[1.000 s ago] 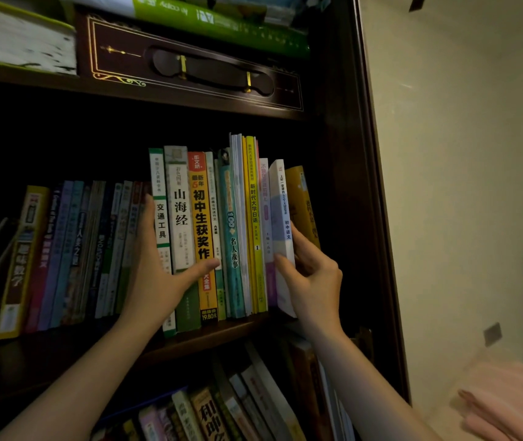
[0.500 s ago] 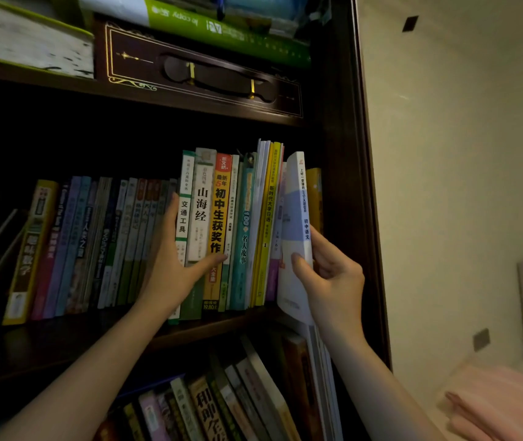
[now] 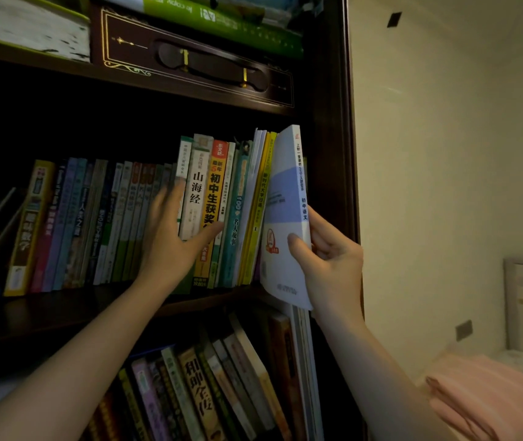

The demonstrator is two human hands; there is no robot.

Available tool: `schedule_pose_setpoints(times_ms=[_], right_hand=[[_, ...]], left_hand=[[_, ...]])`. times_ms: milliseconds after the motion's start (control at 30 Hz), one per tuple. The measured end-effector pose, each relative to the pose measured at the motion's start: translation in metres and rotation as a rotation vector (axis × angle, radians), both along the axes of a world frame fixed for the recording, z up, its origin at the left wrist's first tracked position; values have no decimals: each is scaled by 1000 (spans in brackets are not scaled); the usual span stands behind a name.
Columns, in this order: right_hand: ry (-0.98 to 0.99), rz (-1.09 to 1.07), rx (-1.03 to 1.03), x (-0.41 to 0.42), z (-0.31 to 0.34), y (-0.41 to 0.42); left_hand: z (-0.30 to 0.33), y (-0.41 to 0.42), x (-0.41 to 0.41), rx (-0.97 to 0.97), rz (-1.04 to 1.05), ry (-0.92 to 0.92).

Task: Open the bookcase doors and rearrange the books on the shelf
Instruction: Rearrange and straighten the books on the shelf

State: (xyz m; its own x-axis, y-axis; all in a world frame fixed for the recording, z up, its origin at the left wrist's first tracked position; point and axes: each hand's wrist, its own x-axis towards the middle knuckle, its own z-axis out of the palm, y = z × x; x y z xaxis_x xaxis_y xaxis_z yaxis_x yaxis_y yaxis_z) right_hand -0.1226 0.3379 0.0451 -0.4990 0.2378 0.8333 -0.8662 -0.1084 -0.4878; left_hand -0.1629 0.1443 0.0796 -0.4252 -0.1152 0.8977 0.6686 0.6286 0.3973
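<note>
Our right hand [image 3: 330,259] pinches the white book [image 3: 285,218], pulled clear of the row beside our left hand [image 3: 174,237], which lies spread flat against the spines; we should brace them upright and choose a gap

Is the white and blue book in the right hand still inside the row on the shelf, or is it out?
Mostly out. The white and blue book shows its front cover, its bottom hangs below the shelf edge, and the right hand grips its spine.
</note>
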Motion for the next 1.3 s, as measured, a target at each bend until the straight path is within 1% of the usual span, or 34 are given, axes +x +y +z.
schedule_pose_setpoints(times_ms=[67,133,233,300,367,433,600,700,933,1000,1100,1167,1233,1300], right_hand=[[10,16,-1,6,0,0],[28,42,8,13,0,2],[66,95,74,27,3,4],[64,168,104,34,5,2],[42,257,113,39,5,-4],[35,290,136,41,5,-14],[17,371,124,40,4,-62],[27,426,118,39,9,-102],[73,341,111,43,23,-206],[93,295,100,42,30,-228],[127,170,74,38,41,-250],[146,91,53,34,44,-262],[145,66,23,27,45,-275],[112,70,3,18,42,-290]], left_hand=[[8,10,12,-33,8,12],[22,18,22,-32,-43,4],[44,24,35,-19,-203,-20],[50,25,43,-12,-280,-57],[49,18,50,10,-303,-76],[45,5,55,40,-281,-67],[34,-47,78,98,-129,-48],[35,-91,91,45,37,-35],[44,-183,105,2,326,-45],[53,-203,108,-59,379,-48],[69,-226,112,-211,462,-94],[73,-241,110,-342,594,-117],[73,-255,106,-442,736,-116],[71,-268,101,-478,780,-92]])
